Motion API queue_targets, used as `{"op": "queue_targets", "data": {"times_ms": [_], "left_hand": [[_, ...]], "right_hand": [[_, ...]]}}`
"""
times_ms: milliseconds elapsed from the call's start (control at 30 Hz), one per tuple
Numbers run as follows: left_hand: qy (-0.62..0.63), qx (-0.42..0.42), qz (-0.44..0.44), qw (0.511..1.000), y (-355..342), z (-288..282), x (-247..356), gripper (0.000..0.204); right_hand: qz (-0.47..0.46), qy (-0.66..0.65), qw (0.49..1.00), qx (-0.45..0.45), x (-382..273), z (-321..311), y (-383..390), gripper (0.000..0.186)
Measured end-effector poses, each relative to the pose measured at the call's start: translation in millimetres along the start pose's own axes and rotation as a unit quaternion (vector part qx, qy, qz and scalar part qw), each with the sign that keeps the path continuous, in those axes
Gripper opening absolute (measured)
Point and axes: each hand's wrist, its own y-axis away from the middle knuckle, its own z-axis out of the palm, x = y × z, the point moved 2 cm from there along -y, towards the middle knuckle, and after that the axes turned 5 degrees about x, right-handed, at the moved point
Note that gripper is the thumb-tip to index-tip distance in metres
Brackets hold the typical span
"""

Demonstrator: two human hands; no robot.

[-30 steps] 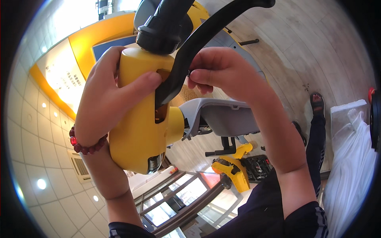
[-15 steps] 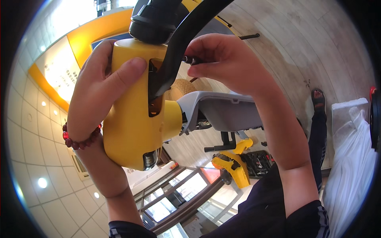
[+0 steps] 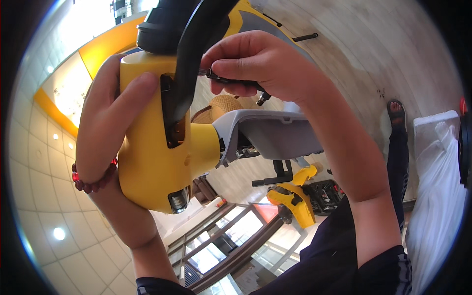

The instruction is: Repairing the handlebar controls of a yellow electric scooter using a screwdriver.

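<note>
My left hand (image 3: 105, 113) is wrapped round a yellow plastic housing (image 3: 150, 152), thumb across its face. A lamp (image 3: 178, 200) is set in the housing's lower end, and a black curved bar (image 3: 189, 64) enters a slot in its side. My right hand (image 3: 265, 64) pinches a slim black tool (image 3: 236, 81) with metal at both ends, like a driver. One tip points at the black bar; whether it touches is hard to tell. Beyond the housing is a grey plastic shell (image 3: 275, 132), joined by a yellow neck (image 3: 205, 147).
On the floor lie a yellow part (image 3: 297, 204) and an open black tool case (image 3: 324, 196). A straw hat-like woven object (image 3: 223, 107) shows behind the shell. White plastic sheeting (image 3: 437, 196) covers something at the right. A sandalled foot (image 3: 396, 113) rests on the floor.
The housing and my left hand have shifted left in view. My right hand has also moved left and turned, showing more of the black tool and its far end.
</note>
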Motion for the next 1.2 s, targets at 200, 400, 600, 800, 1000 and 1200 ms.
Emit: {"op": "queue_targets", "data": {"times_ms": [200,400,600,800,1000,1200], "left_hand": [[0.02,0.001,-0.023,1.0,0,6,6,0.041],[0.027,0.025,-0.022,0.999,0,8,9,0.042],[0.046,0.01,-0.03,0.998,-1,9,8,0.042],[0.017,-0.016,-0.008,1.0,-1,5,2,0.042],[0.065,0.008,-0.027,0.998,-1,6,2,0.041],[0.024,0.0,-0.003,1.0,-2,2,-1,0.042]], "right_hand": [[-0.102,0.185,0.976,0.056,-5,2,2,0.02],[-0.18,0.199,0.96,0.083,-7,3,3,0.015],[-0.075,0.132,0.988,0.023,-5,0,1,0.018],[-0.138,0.258,0.955,0.039,-4,1,5,0.021],[-0.115,0.164,0.979,0.033,-8,-2,-1,0.022],[-0.073,0.139,0.987,-0.025,-8,-3,-3,0.022]]}}
